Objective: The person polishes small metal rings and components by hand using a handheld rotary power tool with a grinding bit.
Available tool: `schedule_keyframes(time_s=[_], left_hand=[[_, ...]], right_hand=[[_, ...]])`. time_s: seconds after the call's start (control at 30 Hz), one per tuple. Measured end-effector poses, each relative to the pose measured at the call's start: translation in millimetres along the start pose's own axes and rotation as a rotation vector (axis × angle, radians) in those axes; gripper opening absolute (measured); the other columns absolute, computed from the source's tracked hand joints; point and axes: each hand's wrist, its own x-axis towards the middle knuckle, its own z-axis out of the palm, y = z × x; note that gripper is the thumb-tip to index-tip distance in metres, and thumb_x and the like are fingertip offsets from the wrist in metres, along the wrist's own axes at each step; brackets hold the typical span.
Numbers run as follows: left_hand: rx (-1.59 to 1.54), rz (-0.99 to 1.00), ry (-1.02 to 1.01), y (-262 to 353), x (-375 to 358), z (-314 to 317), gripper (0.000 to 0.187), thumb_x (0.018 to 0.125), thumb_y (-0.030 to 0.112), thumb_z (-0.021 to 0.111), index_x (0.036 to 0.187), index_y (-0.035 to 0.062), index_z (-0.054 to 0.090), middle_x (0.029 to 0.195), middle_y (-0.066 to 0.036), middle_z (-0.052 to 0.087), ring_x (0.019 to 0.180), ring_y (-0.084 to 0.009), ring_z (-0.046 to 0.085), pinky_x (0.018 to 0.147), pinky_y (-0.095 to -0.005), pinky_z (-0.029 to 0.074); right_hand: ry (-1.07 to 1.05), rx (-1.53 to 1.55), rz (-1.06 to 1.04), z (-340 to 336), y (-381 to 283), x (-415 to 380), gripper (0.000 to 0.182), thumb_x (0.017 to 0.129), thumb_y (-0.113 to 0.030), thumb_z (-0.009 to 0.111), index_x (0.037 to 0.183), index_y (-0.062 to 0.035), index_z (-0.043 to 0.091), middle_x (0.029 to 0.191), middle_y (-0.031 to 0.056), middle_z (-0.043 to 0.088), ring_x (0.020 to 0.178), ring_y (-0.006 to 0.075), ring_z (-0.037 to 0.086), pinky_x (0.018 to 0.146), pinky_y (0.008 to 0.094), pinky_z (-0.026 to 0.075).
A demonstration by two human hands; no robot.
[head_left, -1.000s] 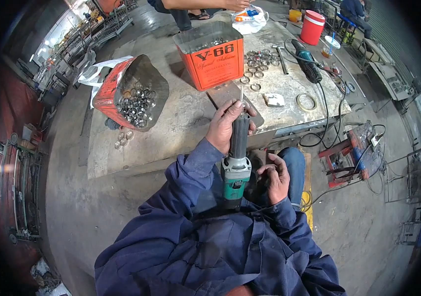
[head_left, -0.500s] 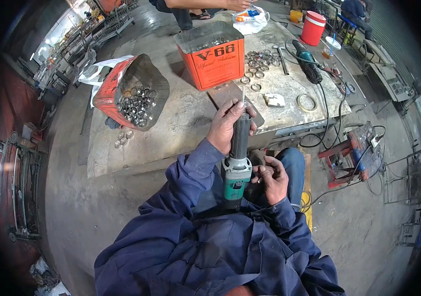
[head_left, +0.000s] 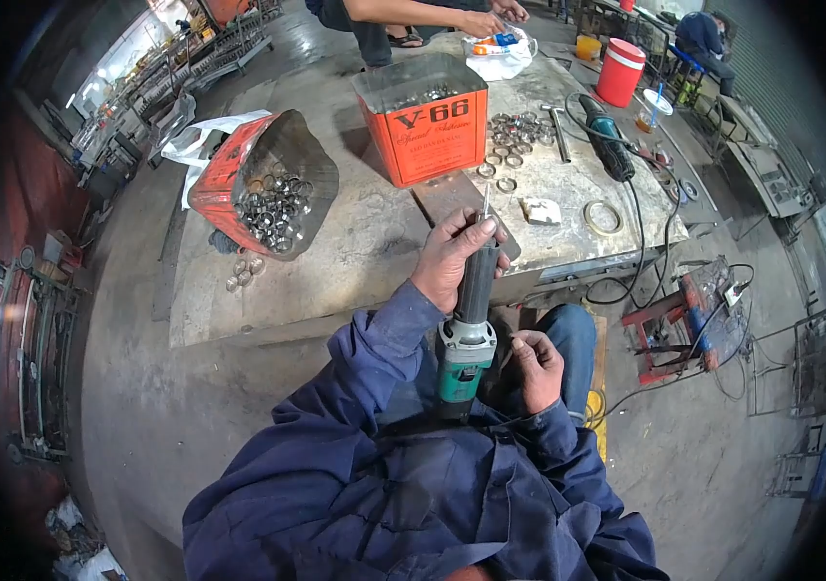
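My left hand [head_left: 458,254] is wrapped round the black front barrel of a green and black die grinder [head_left: 459,378]. The tool stands nearly upright over my lap, its thin metal bit [head_left: 487,200] pointing up and away from me. Thumb and fingers are closed near the collet. To the right of the grinder's body, apart from it, is my right hand [head_left: 539,372]. Its thumb is pressed against curled fingers; whatever may be between them cannot be made out. Past the bit lies a dark flat plate [head_left: 442,198] on the worktable [head_left: 365,266].
An upright orange tin [head_left: 437,145] and a tipped tin [head_left: 224,198] hold metal rings. Loose rings [head_left: 520,136], a hammer [head_left: 560,136], a corded power tool [head_left: 611,150], a white block [head_left: 541,211] and a large ring [head_left: 603,217] lie rightward. A co-worker's hands [head_left: 490,19] are beyond.
The view has shifted slightly. My left hand still grips the grinder in the same pose. My right hand's fingers have drawn closer together. The co-worker's second hand has come into view.
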Motion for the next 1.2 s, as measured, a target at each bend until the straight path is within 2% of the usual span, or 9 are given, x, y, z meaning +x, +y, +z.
schedule_keyframes(time_s=[0.23,0.4,0.57,0.6,0.7,0.77,0.87,1.1,1.2], left_hand=[[-0.052,-0.067,-0.052,2.2,3.6,-8.6,0.020,0.090,0.026,0.058,0.095,0.0067,0.054,0.088,-0.006,0.059,0.072,-0.0162,0.062,0.059,-0.0277,0.052],[-0.169,-0.110,-0.154,4.3,3.6,-11.9,0.033,0.092,0.039,0.052,0.096,0.0062,0.055,0.086,-0.008,0.059,0.071,-0.0179,0.060,0.062,-0.0309,0.050],[-0.267,-0.142,-0.269,3.3,5.4,-17.7,0.038,0.093,0.043,0.047,0.099,0.0063,0.055,0.083,-0.008,0.058,0.070,-0.0193,0.059,0.062,-0.0326,0.049],[-0.320,-0.139,-0.338,3.3,5.0,-18.2,0.039,0.093,0.044,0.045,0.100,0.0065,0.054,0.083,-0.008,0.057,0.070,-0.0194,0.059,0.062,-0.0328,0.049],[-0.395,-0.172,-0.338,4.6,3.2,-15.9,0.034,0.093,0.041,0.048,0.099,0.0078,0.053,0.082,-0.008,0.057,0.068,-0.0193,0.060,0.061,-0.0326,0.050],[-0.297,-0.085,-0.291,3.5,2.4,-13.8,0.032,0.092,0.040,0.050,0.098,0.0084,0.052,0.083,-0.008,0.057,0.067,-0.0193,0.060,0.060,-0.0324,0.050],[-0.173,-0.014,-0.202,3.9,0.0,-11.5,0.028,0.091,0.037,0.053,0.096,0.0095,0.050,0.085,-0.008,0.058,0.066,-0.0194,0.060,0.058,-0.0319,0.051],[-0.234,-0.075,-0.154,1.3,-1.3,-18.0,0.033,0.092,0.042,0.049,0.097,0.0093,0.050,0.088,-0.009,0.058,0.069,-0.0195,0.060,0.061,-0.0329,0.050],[-0.220,-0.071,-0.191,0.8,0.0,-20.5,0.038,0.093,0.046,0.045,0.097,0.0084,0.051,0.087,-0.009,0.058,0.071,-0.0197,0.059,0.062,-0.0331,0.048]], right_hand=[[-0.019,0.064,-0.001,-2.7,3.8,1.2,0.013,0.089,-0.013,0.060,0.094,-0.0011,0.061,0.081,-0.0034,0.058,0.073,0.0051,0.049,0.067,0.0199,0.040],[-0.009,0.065,-0.008,-2.5,7.1,2.2,0.014,0.088,-0.014,0.061,0.094,-0.0013,0.061,0.082,-0.0032,0.058,0.074,0.0048,0.049,0.068,0.0196,0.039],[0.038,0.191,0.124,-8.7,3.0,8.6,0.017,0.088,-0.005,0.046,0.096,-0.0017,0.060,0.077,-0.0035,0.054,0.067,0.0067,0.047,0.062,0.0200,0.040],[0.014,0.220,0.096,-11.5,1.9,12.7,0.025,0.085,-0.002,0.038,0.102,-0.0014,0.057,0.074,-0.0017,0.051,0.063,0.0078,0.046,0.059,0.0203,0.040],[-0.007,0.223,0.000,-16.1,-5.0,15.2,0.029,0.087,-0.003,0.036,0.109,-0.0001,0.053,0.076,0.0021,0.055,0.064,0.0079,0.047,0.060,0.0198,0.041],[-0.093,0.210,-0.036,-22.0,-2.1,18.0,0.027,0.090,-0.003,0.038,0.116,-0.0007,0.048,0.088,0.0071,0.060,0.069,0.0096,0.052,0.062,0.0199,0.042],[-0.018,0.170,-0.118,-11.1,-22.0,17.6,0.024,0.095,-0.007,0.047,0.119,-0.0020,0.045,0.111,0.0134,0.059,0.082,0.0144,0.059,0.068,0.0237,0.048],[-0.044,0.186,-0.054,-19.9,-37.1,27.1,0.024,0.093,-0.008,0.052,0.115,-0.0004,0.048,0.103,0.0151,0.063,0.069,0.0144,0.060,0.062,0.0239,0.049],[-0.011,0.179,-0.035,-28.0,-46.1,29.8,0.025,0.092,-0.009,0.055,0.114,0.0002,0.049,0.086,0.0134,0.065,0.059,0.0137,0.058,0.056,0.0227,0.047]])
